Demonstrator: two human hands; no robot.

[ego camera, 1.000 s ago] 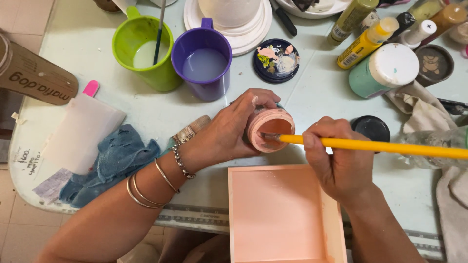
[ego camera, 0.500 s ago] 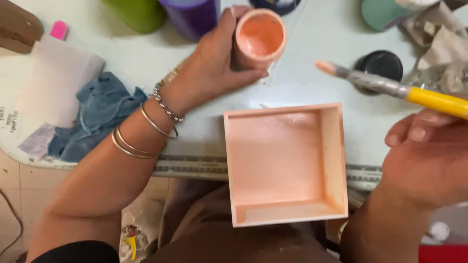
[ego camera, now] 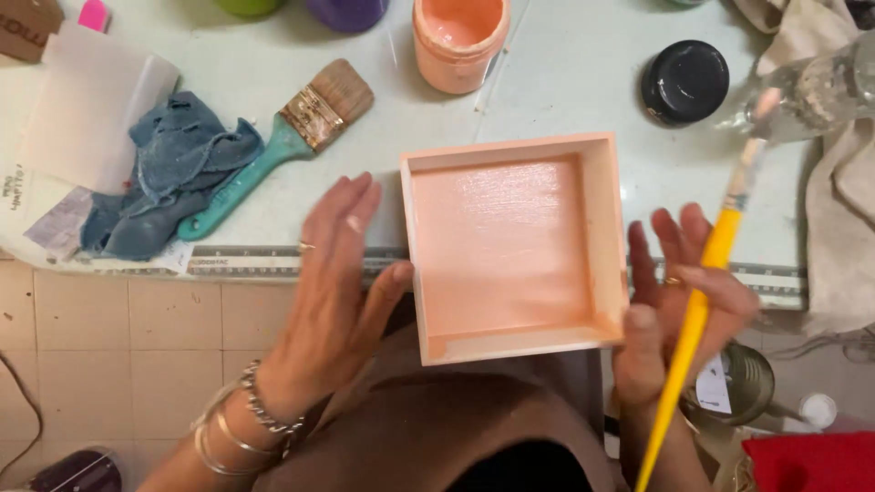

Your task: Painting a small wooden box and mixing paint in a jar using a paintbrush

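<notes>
A square wooden box painted peach inside sits at the table's near edge, partly over my lap. My left hand lies flat with fingers spread beside its left wall, thumb touching the corner. On the box's right side, my right hand holds a yellow-handled paintbrush that points up and away, its fingers partly spread. An open peach paint jar stands on the table beyond the box.
A wide teal-handled brush lies beside a blue rag at the left. A black lid and a clear bottle are at the right, with cloth beyond. A tin can stands below the table.
My left hand let go of the peach jar, which now stands on the table, and came down beside the box. My right hand moved the brush in next to the box's right wall.
</notes>
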